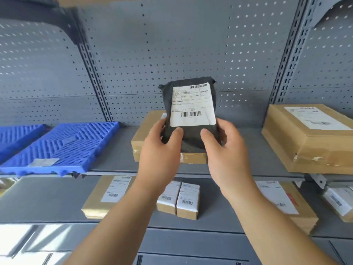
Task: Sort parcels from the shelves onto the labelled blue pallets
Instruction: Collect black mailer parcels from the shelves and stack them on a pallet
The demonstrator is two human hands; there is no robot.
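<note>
1. Two hands hold one parcel (191,115) upright in front of the shelf (114,150), label (192,104) facing us. Its lower part hides part of a brown box (141,142) behind it; we cannot tell whether the two touch.
2. Grip: the left hand (160,150) grasps the lower left edge, with its thumb (177,131) on the front face and its fingers behind. The right hand (225,152) does the same at the lower right edge. Both are closed round the parcel.
3. Material: we note a black film mailer, creased, with rumpled top corners. We judge it light and soft-skinned, and the film is likely slick under dry fingers.
4. Stiffness: the parcel stands without drooping, so we judge the contents give it some body. What they are, and whether fragile, we cannot tell.
5. Hold points: we advise gripping across the filled body, low on the side edges, as now. Loose film at the corners would probably stretch or slide. Both thumbs sit below the label, which leaves the address and barcodes uncovered for reading.
6. Destination: a blue pallet (63,146) lies on the same shelf to the left, well apart from the parcel. The tag on its near edge is too blurred to read.
7. Risk: we judge slipping more likely than crushing, so a firm but moderate squeeze suits it.
</note>
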